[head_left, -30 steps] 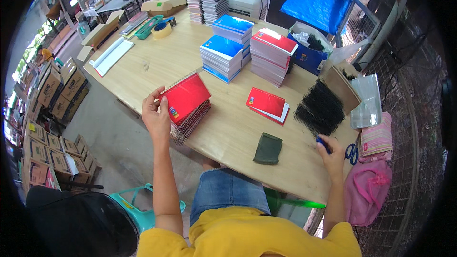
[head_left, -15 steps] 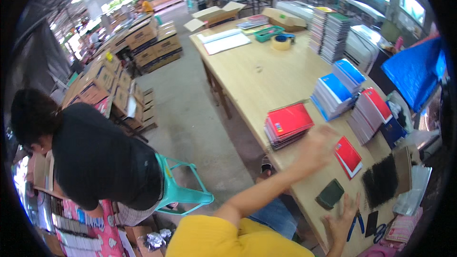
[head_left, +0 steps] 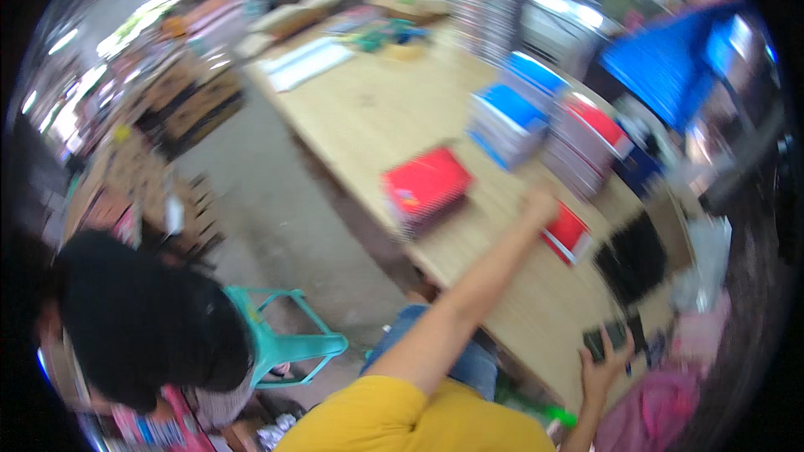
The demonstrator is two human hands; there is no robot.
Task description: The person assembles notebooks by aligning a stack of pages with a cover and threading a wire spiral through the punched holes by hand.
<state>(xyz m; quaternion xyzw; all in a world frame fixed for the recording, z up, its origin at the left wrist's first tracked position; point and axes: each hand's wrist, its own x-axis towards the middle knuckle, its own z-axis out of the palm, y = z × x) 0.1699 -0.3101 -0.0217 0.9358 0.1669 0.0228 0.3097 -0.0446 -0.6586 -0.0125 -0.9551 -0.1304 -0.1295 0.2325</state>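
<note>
Two hands are in my view: the left hand (head_left: 541, 203) has come across to the flat red notebook (head_left: 569, 233) on the pale wooden worktop (head_left: 368, 100), and the right hand (head_left: 598, 373), open beside the dark green rectangular block (head_left: 615, 334) half a second ago, now has its fingers grasping it. The block has shifted rightward, below the pile of black wire coils (head_left: 630, 259), so I judge that both hands are engaged. Blur hides the left fingers; I cannot tell whether they grip or merely hover. I count one red notebook between the left hand and the coils, one red spiral-bound stack (head_left: 429, 181) nearer the worktop's edge, two blue-topped stacks (head_left: 508, 117), one red-topped stack (head_left: 582, 146), one block and one coil pile.
</note>
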